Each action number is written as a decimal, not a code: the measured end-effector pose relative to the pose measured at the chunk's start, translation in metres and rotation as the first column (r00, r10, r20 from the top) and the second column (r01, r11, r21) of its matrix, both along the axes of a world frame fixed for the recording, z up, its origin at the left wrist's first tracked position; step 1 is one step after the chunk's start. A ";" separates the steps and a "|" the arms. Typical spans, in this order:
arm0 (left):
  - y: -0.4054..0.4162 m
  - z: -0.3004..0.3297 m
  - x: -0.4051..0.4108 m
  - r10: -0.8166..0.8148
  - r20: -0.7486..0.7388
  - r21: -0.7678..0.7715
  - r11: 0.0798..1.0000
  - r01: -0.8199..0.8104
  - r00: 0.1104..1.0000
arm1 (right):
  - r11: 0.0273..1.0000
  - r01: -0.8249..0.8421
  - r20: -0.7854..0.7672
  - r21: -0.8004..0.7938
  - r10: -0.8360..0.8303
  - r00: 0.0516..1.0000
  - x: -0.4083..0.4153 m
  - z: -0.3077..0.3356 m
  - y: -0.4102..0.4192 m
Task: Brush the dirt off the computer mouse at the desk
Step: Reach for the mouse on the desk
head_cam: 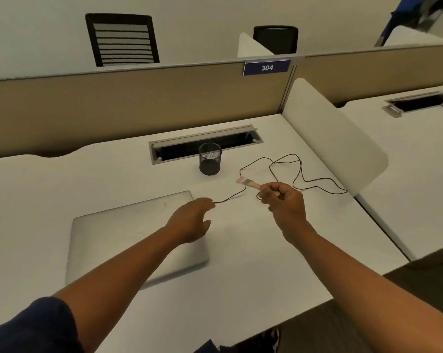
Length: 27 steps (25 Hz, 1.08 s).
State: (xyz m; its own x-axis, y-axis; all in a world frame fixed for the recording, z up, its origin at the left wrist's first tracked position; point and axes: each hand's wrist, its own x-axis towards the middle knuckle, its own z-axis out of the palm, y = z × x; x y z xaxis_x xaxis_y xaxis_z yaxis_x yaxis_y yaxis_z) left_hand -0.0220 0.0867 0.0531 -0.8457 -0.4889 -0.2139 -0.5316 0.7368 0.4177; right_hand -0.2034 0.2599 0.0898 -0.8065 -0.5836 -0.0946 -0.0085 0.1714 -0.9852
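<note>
My left hand [190, 220] lies cupped on the white desk [240, 271], just right of a shut laptop. It covers the computer mouse, which is hidden beneath it. The mouse's thin black cable [286, 161] comes out at my fingertips and loops loosely toward the back right. My right hand [284, 200] hovers a little to the right and grips the wooden handle of a small brush [248, 183]. The pale pink bristles point left, above the cable.
A silver laptop [113, 238], lid down, lies at the left. A black mesh pen cup [210, 159] stands in front of the open cable slot [179, 149]. A white side divider [335, 138] bounds the desk on the right, and a beige partition stands behind.
</note>
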 end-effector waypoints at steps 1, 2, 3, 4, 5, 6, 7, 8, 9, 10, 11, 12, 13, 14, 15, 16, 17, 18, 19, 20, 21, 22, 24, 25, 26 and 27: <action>0.009 0.000 -0.008 0.007 -0.028 0.013 1.000 -0.006 1.000 | 1.000 0.017 0.010 0.012 -0.018 1.000 -0.001 -0.002 0.012; 0.021 -0.001 -0.018 0.014 -0.053 0.033 0.999 -0.013 0.999 | 0.999 0.032 0.019 0.022 -0.033 0.999 -0.003 -0.004 0.026; 0.032 -0.002 -0.028 0.026 -0.078 0.057 0.998 -0.021 0.997 | 0.999 0.044 0.029 0.030 -0.045 0.999 -0.008 -0.007 0.040; 0.043 -0.004 -0.039 0.036 -0.103 0.082 0.996 -0.027 0.994 | 0.998 0.055 0.047 0.030 -0.057 0.997 -0.014 -0.010 0.053; 0.054 -0.008 -0.051 0.044 -0.120 0.107 0.994 -0.031 0.992 | 0.997 0.069 0.071 0.025 -0.070 0.995 -0.022 -0.014 0.067; 0.066 -0.011 -0.063 0.053 -0.134 0.131 0.991 -0.036 0.990 | 0.996 0.082 0.095 0.023 -0.084 0.992 -0.031 -0.018 0.079; 0.079 -0.015 -0.077 0.062 -0.140 0.155 0.987 -0.040 0.988 | 0.995 0.096 0.109 0.031 -0.099 0.989 -0.043 -0.021 0.093; 0.091 -0.018 -0.089 0.073 -0.141 0.185 0.982 -0.046 0.987 | 0.993 0.110 0.118 0.047 -0.115 0.986 -0.053 -0.024 0.106; 0.103 -0.021 -0.100 0.089 -0.136 0.227 0.972 -0.057 0.987 | 0.991 0.119 0.123 0.063 -0.126 0.984 -0.063 -0.027 0.117; 0.115 -0.025 -0.111 0.111 -0.123 0.278 0.958 -0.073 0.986 | 0.990 0.123 0.129 0.073 -0.131 0.983 -0.073 -0.031 0.128; 0.126 -0.028 -0.120 0.138 -0.104 0.331 0.939 -0.096 0.985 | 0.989 0.122 0.133 0.084 -0.133 0.982 -0.082 -0.034 0.138; 0.137 -0.032 -0.129 0.162 -0.086 0.377 0.919 -0.119 0.983 | 0.988 0.124 0.144 0.097 -0.137 0.980 -0.091 -0.038 0.148; 0.146 -0.037 -0.138 0.181 -0.073 0.406 0.904 -0.137 0.981 | 0.986 0.128 0.158 0.109 -0.145 0.977 -0.098 -0.042 0.156; 0.154 -0.042 -0.144 0.189 -0.063 0.419 0.896 -0.146 0.980 | 0.984 0.134 0.179 0.117 -0.153 0.972 -0.102 -0.045 0.163; 0.162 -0.046 -0.151 0.185 -0.049 0.423 0.894 -0.147 0.982 | 0.983 0.138 0.201 0.123 -0.160 0.966 -0.105 -0.050 0.169; 0.168 -0.050 -0.157 0.173 -0.036 0.425 0.894 -0.142 0.984 | 0.982 0.142 0.223 0.125 -0.167 0.960 -0.107 -0.053 0.174; 0.174 -0.054 -0.163 0.158 -0.022 0.432 0.892 -0.133 0.987 | 0.980 0.150 0.242 0.128 -0.177 0.954 -0.110 -0.057 0.179; 0.179 -0.058 -0.168 0.146 -0.013 0.444 0.887 -0.125 0.989 | 0.978 0.163 0.261 0.129 -0.192 0.946 -0.111 -0.061 0.183; 0.183 -0.062 -0.173 0.140 -0.009 0.459 0.880 -0.120 0.990 | 0.975 0.180 0.280 0.133 -0.211 0.936 -0.113 -0.064 0.187; 0.186 -0.067 -0.177 0.137 -0.006 0.467 0.876 -0.119 0.990 | 0.970 0.199 0.302 0.136 -0.232 0.925 -0.114 -0.066 0.190; 0.189 -0.071 -0.181 0.138 -0.008 0.465 0.877 -0.118 0.990 | 0.966 0.216 0.315 0.144 -0.252 0.915 -0.116 -0.068 0.193; 0.191 -0.076 -0.184 0.139 -0.013 0.456 0.882 -0.118 0.990 | 0.961 0.229 0.321 0.153 -0.268 0.908 -0.118 -0.070 0.196; 0.194 -0.084 -0.190 0.136 -0.024 0.431 0.896 -0.112 0.990 | 0.958 0.233 0.324 0.166 -0.276 0.905 -0.121 -0.073 0.201; 0.195 -0.087 -0.193 0.127 -0.022 0.414 0.904 -0.106 0.992 | 0.959 0.230 0.327 0.167 -0.274 0.904 -0.123 -0.074 0.202; 0.196 -0.090 -0.195 0.118 -0.016 0.390 0.915 -0.103 0.993 | 0.959 0.227 0.332 0.167 -0.272 0.903 -0.124 -0.074 0.203; 0.195 -0.092 -0.197 0.114 -0.008 0.366 0.925 -0.104 0.993 | 0.959 0.226 0.339 0.170 -0.273 0.900 -0.125 -0.075 0.202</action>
State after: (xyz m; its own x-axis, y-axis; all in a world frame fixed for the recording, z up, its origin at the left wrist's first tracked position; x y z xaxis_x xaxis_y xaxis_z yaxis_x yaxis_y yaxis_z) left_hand -0.2193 0.2820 -0.0392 -0.8001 -0.4715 -0.3709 -0.5837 0.4693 0.6626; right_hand -0.3281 0.4623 0.0147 -0.8230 -0.3325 -0.4606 0.3975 0.2423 -0.8850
